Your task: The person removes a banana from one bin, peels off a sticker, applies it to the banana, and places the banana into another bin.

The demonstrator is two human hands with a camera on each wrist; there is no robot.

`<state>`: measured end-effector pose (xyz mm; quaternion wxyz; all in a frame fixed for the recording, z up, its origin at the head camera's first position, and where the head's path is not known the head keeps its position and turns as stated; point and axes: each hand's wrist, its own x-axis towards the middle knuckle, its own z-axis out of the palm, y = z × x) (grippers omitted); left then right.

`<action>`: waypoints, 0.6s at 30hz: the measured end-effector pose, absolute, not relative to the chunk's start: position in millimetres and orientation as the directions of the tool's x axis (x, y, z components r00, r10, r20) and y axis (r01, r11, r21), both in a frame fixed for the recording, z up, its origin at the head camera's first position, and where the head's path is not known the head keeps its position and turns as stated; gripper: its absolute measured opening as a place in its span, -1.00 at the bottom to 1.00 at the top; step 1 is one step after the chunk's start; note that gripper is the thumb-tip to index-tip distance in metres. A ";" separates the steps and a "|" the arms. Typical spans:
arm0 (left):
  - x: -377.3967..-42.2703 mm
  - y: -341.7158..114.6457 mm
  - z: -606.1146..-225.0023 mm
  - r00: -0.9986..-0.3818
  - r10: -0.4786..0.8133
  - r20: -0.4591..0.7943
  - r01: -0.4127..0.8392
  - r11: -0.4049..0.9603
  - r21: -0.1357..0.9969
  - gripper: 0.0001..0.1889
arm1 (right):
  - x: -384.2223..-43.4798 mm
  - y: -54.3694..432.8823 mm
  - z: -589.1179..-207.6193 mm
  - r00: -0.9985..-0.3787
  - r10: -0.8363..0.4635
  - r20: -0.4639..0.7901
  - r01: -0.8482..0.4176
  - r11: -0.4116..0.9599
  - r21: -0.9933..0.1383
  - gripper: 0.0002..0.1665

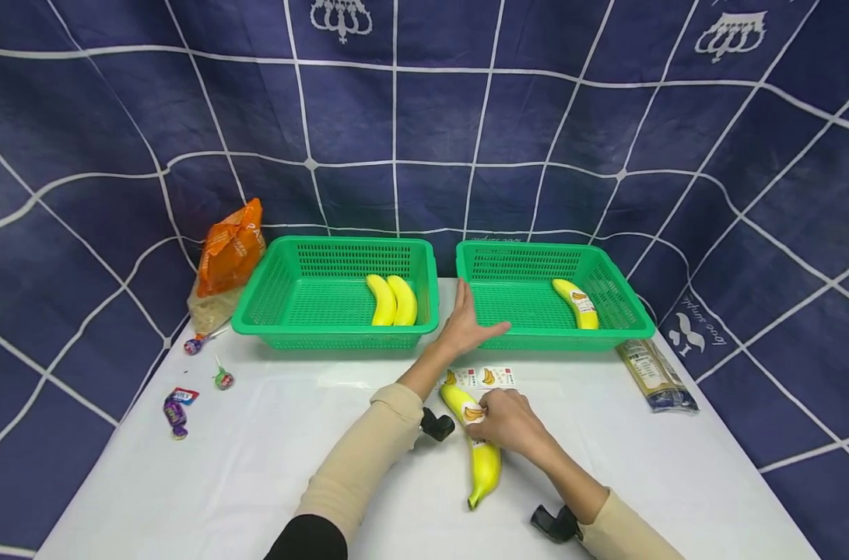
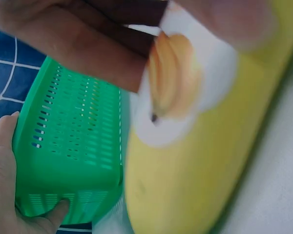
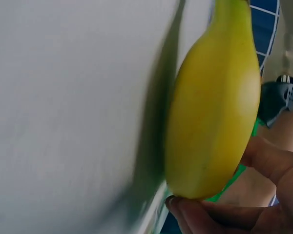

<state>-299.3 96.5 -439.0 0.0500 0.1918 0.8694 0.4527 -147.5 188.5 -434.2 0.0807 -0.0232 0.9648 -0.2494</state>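
Observation:
My right hand (image 1: 511, 420) holds a yellow banana (image 1: 487, 467) from its side, above the white table. A white sticker with a banana picture (image 2: 173, 80) is on the peel, partly covered by the thumb. The stem end points toward me. Beside the front left corner of the right green basket (image 1: 564, 339), my left hand (image 1: 466, 330) is spread with its thumb out and overlaps the basket. It grips nothing. Just behind the banana, a strip of banana stickers (image 1: 496, 376) lies on the table. One stickered banana (image 1: 576, 303) lies in the right basket.
In the left green basket (image 1: 333, 334) are two bananas (image 1: 394, 302). An orange bag (image 1: 231, 253) stands at its left, near a lollipop (image 1: 224, 379) and a purple wrapped candy (image 1: 175, 414). To the right lies a flat packet (image 1: 655, 375). A blue cloth hangs behind.

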 end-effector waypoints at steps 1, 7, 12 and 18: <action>-299.2 96.4 -438.6 -0.921 0.380 0.085 0.287 0.514 0.808 0.26 | -147.3 191.4 -432.6 -0.986 -0.082 -0.146 0.000 0.873 -0.488 -0.72; -300.4 96.6 -439.4 -0.920 0.385 0.071 0.279 0.518 0.809 0.27 | -145.5 214.0 -416.5 -0.985 -0.090 -0.145 -0.010 0.878 -0.478 -0.72; -301.3 96.5 -440.0 -0.919 0.385 0.083 0.288 0.512 0.809 0.28 | -149.5 236.4 -388.4 -0.982 -0.126 -0.141 -0.053 0.898 -0.437 -0.74; -300.8 97.0 -440.8 -0.922 0.379 0.077 0.279 0.514 0.811 0.27 | -161.0 262.6 -351.7 -0.974 -0.152 -0.171 -0.070 0.910 -0.409 -0.49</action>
